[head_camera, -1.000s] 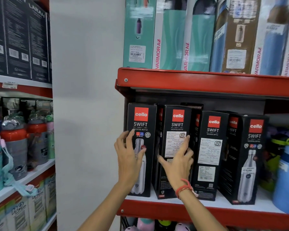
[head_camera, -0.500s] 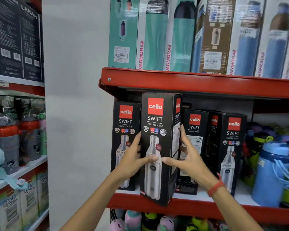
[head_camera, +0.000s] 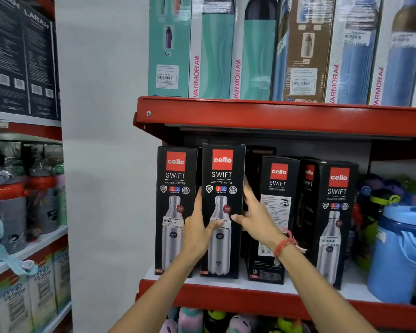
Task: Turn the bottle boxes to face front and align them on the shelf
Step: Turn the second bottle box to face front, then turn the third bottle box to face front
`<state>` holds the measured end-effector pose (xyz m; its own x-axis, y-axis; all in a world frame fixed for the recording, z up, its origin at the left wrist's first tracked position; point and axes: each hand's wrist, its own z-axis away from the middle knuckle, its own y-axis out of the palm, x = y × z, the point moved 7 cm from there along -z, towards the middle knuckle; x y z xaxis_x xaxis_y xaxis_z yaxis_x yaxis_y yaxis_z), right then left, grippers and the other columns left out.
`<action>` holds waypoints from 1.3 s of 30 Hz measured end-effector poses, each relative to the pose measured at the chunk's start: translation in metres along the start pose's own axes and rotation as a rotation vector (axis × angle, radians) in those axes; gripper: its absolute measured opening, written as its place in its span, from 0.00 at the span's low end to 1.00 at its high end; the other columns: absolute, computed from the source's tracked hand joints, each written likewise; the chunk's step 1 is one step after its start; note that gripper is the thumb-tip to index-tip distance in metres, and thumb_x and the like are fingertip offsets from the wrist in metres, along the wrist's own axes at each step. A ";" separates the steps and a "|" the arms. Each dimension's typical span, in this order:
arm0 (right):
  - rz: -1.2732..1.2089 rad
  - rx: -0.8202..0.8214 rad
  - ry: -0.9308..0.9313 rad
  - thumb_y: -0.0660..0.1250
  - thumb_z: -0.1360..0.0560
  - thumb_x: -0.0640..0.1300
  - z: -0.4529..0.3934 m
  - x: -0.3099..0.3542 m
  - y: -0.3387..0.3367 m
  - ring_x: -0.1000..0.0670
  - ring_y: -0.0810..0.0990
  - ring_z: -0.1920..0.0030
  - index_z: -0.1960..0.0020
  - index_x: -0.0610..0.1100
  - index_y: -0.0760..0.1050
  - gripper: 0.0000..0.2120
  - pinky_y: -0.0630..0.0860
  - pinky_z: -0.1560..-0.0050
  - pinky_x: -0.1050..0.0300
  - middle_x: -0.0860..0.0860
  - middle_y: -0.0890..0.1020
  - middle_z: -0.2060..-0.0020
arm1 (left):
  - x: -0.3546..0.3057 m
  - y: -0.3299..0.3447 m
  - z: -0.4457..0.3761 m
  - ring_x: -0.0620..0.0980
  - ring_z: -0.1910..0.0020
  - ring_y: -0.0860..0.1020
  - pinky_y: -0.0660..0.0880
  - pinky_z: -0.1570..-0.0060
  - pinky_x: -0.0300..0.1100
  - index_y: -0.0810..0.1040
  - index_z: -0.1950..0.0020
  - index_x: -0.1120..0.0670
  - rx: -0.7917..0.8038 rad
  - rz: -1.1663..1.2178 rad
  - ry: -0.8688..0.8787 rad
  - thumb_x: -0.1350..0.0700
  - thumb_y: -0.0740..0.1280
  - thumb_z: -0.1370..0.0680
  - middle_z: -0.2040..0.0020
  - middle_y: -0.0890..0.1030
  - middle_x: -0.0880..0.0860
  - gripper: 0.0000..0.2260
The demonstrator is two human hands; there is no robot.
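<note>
Black Cello Swift bottle boxes stand in a row on the white shelf [head_camera: 298, 288] with a red edge. The leftmost box [head_camera: 172, 188] faces front. The second box [head_camera: 222, 179] also faces front and stands upright on the shelf; my left hand [head_camera: 198, 230] grips its left side and my right hand [head_camera: 252, 212] its right side. The third box [head_camera: 277, 203] shows its label side with printed text. A fourth box [head_camera: 308, 188] is angled, showing a narrow side. The fifth box [head_camera: 336, 212] faces front, slightly turned.
Above, a red shelf [head_camera: 274, 116] carries tall Varmora boxes [head_camera: 216, 49]. A blue jug [head_camera: 399, 251] and coloured bottles sit right of the Cello boxes. A grey wall pillar [head_camera: 101, 164] lies to the left, then another shelf with red-grey bottles [head_camera: 7, 205]. More bottles show below.
The second box was lifted off the shelf, turned from its label side to its front, and now stands back on the shelf beside the leftmost box, still held by both hands.
</note>
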<state>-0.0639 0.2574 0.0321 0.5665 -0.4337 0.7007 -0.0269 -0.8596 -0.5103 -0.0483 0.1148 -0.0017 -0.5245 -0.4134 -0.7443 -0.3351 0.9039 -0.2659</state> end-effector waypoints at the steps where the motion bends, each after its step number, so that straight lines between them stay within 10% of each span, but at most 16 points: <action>1: -0.007 -0.010 0.012 0.66 0.27 0.30 -0.002 -0.005 0.002 0.52 0.80 0.45 0.26 0.66 0.39 0.50 0.77 0.41 0.45 0.64 0.73 0.44 | 0.002 0.002 0.000 0.20 0.59 0.70 0.65 0.48 0.29 0.47 0.22 0.45 -0.002 -0.007 -0.012 0.60 0.72 0.26 0.40 0.72 0.42 0.43; 5: -0.006 -0.064 0.026 0.65 0.26 0.30 -0.002 -0.018 0.007 0.51 0.77 0.38 0.26 0.67 0.39 0.50 0.73 0.36 0.48 0.55 0.74 0.33 | 0.009 0.008 0.000 0.28 0.62 0.70 0.66 0.55 0.26 0.46 0.22 0.45 -0.008 -0.075 -0.057 0.57 0.70 0.25 0.46 0.73 0.43 0.41; 11: 0.143 -0.193 0.013 0.69 0.27 0.36 0.001 -0.016 0.002 0.48 0.83 0.48 0.23 0.58 0.49 0.43 0.77 0.43 0.55 0.50 0.81 0.43 | 0.019 0.012 -0.001 0.45 0.59 0.79 0.74 0.51 0.41 0.45 0.23 0.43 -0.016 -0.102 -0.075 0.55 0.68 0.23 0.53 0.80 0.48 0.39; 15: 0.347 -0.703 -0.154 0.70 0.26 0.42 0.033 0.008 -0.028 0.49 0.79 0.52 0.34 0.44 0.72 0.22 0.79 0.49 0.50 0.47 0.80 0.47 | 0.014 0.009 0.006 0.52 0.46 0.80 0.73 0.44 0.44 0.49 0.22 0.49 -0.084 -0.190 -0.064 0.55 0.68 0.24 0.38 0.78 0.58 0.37; 18: 0.567 -0.864 0.080 0.76 0.35 0.48 0.044 -0.010 -0.037 0.41 0.68 0.43 0.29 0.43 0.64 0.39 0.73 0.48 0.44 0.40 0.71 0.38 | -0.007 0.005 0.013 0.53 0.35 0.73 0.67 0.43 0.35 0.54 0.23 0.54 -0.166 -0.296 0.063 0.59 0.67 0.23 0.26 0.66 0.56 0.33; 21: 0.464 -0.731 0.387 0.80 0.41 0.52 0.045 -0.040 -0.035 0.35 0.65 0.38 0.23 0.46 0.45 0.59 0.73 0.47 0.35 0.36 0.62 0.32 | -0.033 0.007 0.019 0.53 0.33 0.70 0.65 0.40 0.35 0.61 0.25 0.56 -0.264 -0.425 0.263 0.63 0.66 0.23 0.27 0.66 0.56 0.28; 24: 0.305 -0.623 0.374 0.78 0.36 0.49 0.047 -0.050 -0.034 0.33 0.70 0.42 0.24 0.52 0.35 0.60 0.74 0.51 0.38 0.35 0.66 0.37 | -0.047 0.012 0.023 0.53 0.33 0.69 0.59 0.36 0.28 0.68 0.29 0.57 -0.280 -0.437 0.323 0.63 0.67 0.24 0.31 0.70 0.57 0.23; 28: 0.219 -0.614 0.253 0.77 0.35 0.52 0.055 -0.043 -0.057 0.33 0.74 0.45 0.24 0.54 0.34 0.59 0.73 0.52 0.45 0.36 0.68 0.39 | -0.056 0.024 0.025 0.41 0.38 0.70 0.59 0.37 0.23 0.67 0.28 0.52 -0.143 -0.296 0.361 0.58 0.67 0.23 0.35 0.72 0.50 0.23; 36: -0.042 -0.290 0.030 0.78 0.37 0.55 0.074 -0.015 -0.117 0.50 0.59 0.25 0.26 0.64 0.34 0.60 0.59 0.27 0.44 0.54 0.57 0.23 | -0.065 0.060 0.019 0.47 0.30 0.68 0.69 0.34 0.45 0.56 0.23 0.46 0.244 0.067 0.046 0.45 0.73 0.31 0.28 0.68 0.50 0.41; 39: -0.196 -0.126 0.035 0.78 0.38 0.52 0.076 -0.019 -0.117 0.57 0.69 0.31 0.27 0.69 0.40 0.56 0.67 0.30 0.49 0.56 0.66 0.27 | -0.062 0.071 0.022 0.47 0.28 0.67 0.67 0.30 0.52 0.48 0.24 0.37 0.458 0.147 -0.016 0.46 0.77 0.34 0.26 0.67 0.48 0.49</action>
<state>-0.0091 0.3862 0.0408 0.5424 -0.2619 0.7982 -0.0225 -0.9544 -0.2978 -0.0225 0.2065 0.0121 -0.5268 -0.2787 -0.8030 0.1229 0.9098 -0.3964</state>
